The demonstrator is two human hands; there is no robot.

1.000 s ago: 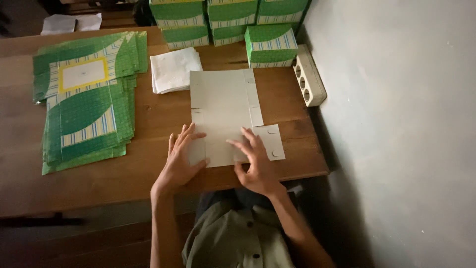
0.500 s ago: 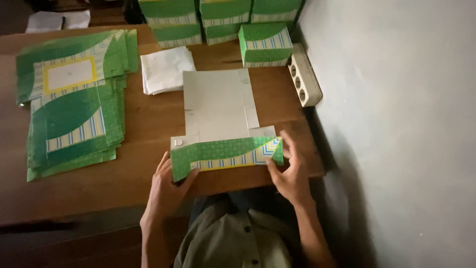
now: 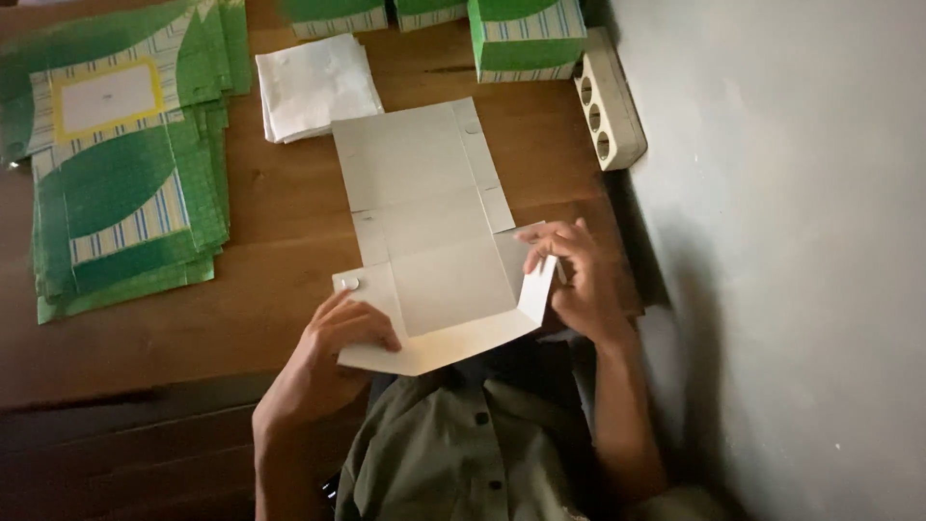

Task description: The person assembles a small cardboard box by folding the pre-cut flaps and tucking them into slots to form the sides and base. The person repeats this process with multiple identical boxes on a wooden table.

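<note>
Flat green cartons: one stack (image 3: 116,174) of printed green box blanks is lying at the table's (image 3: 270,318) left end; the number of sheets in it cannot be told.
White sheets: one small pile (image 3: 316,85) is sitting near the far edge, just beside the stack and touching the far left corner of the open blank.
Open blank: one grey cardboard box blank (image 3: 424,222), plain side up, is lying in the middle of the table, its near end hanging over the near edge.
Left hand (image 3: 333,352): it is pinching the blank's near left flap, fingers curled on top.
Right hand (image 3: 579,280): it is gripping the near right flap, which is standing up from the sheet.
Folded boxes: three green boxes are showing along the far edge, one (image 3: 526,34) nearly whole, two cut off by the frame.
Socket strip: one white strip (image 3: 608,111) with three sockets is lying along the table's right edge beside the wall (image 3: 791,241).
</note>
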